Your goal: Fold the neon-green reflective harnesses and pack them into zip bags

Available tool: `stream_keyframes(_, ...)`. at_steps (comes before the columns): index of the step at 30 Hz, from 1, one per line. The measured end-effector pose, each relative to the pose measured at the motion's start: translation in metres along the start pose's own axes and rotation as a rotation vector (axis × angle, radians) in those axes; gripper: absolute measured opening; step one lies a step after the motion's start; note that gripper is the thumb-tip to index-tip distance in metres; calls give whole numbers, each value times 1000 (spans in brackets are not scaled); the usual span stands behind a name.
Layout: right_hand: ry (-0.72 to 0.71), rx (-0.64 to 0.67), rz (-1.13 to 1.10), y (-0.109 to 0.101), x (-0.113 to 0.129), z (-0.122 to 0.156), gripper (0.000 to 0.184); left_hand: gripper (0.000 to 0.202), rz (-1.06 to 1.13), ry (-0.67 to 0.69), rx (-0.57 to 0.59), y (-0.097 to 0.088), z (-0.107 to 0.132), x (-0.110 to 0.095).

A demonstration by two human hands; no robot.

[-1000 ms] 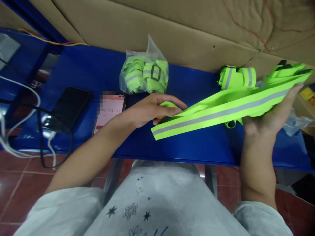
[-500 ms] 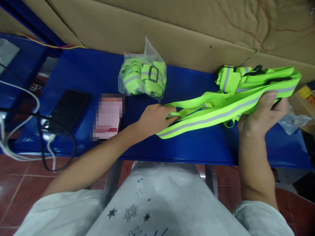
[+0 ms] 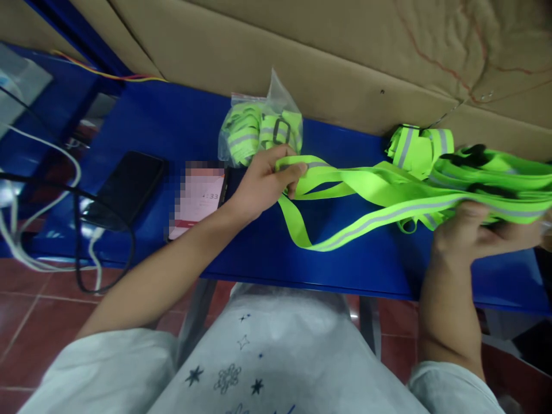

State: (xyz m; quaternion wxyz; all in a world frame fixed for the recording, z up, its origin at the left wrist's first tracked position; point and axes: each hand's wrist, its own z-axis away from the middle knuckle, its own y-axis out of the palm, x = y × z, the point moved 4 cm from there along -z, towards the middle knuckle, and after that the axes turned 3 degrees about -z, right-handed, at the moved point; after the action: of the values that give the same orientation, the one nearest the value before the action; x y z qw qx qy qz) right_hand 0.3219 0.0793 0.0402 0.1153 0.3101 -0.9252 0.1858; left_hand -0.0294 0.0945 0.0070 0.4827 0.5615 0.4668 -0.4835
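Long neon-yellow reflective straps [image 3: 388, 215] with a grey stripe stretch between my two hands over the blue table. My left hand [image 3: 269, 178] is closed, pinching their looped left ends between thumb and fingers. At the right, my right hand [image 3: 478, 233] grips the folded bundle of the same straps, thumb on the near side; black buckles [image 3: 491, 190] show among the folds. One strand sags towards the table between the hands. Behind the bundle sits a rolled neon strap [image 3: 418, 146]. Just beyond my left hand, clear bags [image 3: 241, 135] hold more rolled straps.
Left of my left hand lie a phone [image 3: 198, 198] with a lit screen, partly pixelated, and a black device [image 3: 127, 190]. White and black cables [image 3: 71, 201] loop over the table's left end. A brown padded wall [image 3: 328, 63] rises behind the blue table [image 3: 267, 264].
My left hand has risen slightly and now pinches the strap loops at their end. My right hand has moved right and down with the bundle. The front strand has gone slack.
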Motion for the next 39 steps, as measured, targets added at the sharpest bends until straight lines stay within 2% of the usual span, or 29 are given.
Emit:
stream_keyframes(2,-229,-55,-42,-5,19,5,53,30,106,-27,0,-1,-2,0)
stream_keyframes(3,-301,-41,-54,-4,26,7,48,33,149,-27,-15,-1,-2,-2)
stream_keyframes(5,-340,47,-37,0,33,9,50,41,195,-7,-40,-2,2,-9)
stream_keyframes(7,-310,91,-39,4,35,10,49,47,165,5,-26,0,8,-17)
stream_keyframes(9,-225,89,-68,6,35,9,47,48,77,-4,40,4,14,-21)
stream_keyframes(11,-146,56,-117,7,35,9,46,42,-33,-18,118,8,18,-19)
stream_keyframes(14,-120,8,-191,8,37,9,44,30,-227,21,192,11,18,-12)
stream_keyframes(18,-112,-33,-226,8,37,10,37,28,-605,278,241,16,20,-3)
stream_keyframes(22,-121,-27,-208,9,37,13,37,36,-1088,637,290,35,37,0)
stream_keyframes(24,-113,9,-212,11,37,15,38,33,-1232,783,285,45,48,-1)
stream_keyframes(27,-92,53,-232,17,41,19,40,29,-1250,856,331,55,56,0)
stream_keyframes(31,-68,107,-234,21,51,24,45,36,-1162,801,403,60,57,6)
stream_keyframes(34,-48,115,-197,22,53,26,48,43,-1143,818,429,62,58,8)
stream_keyframes(39,33,96,-139,21,48,28,48,47,-1228,881,403,70,67,3)
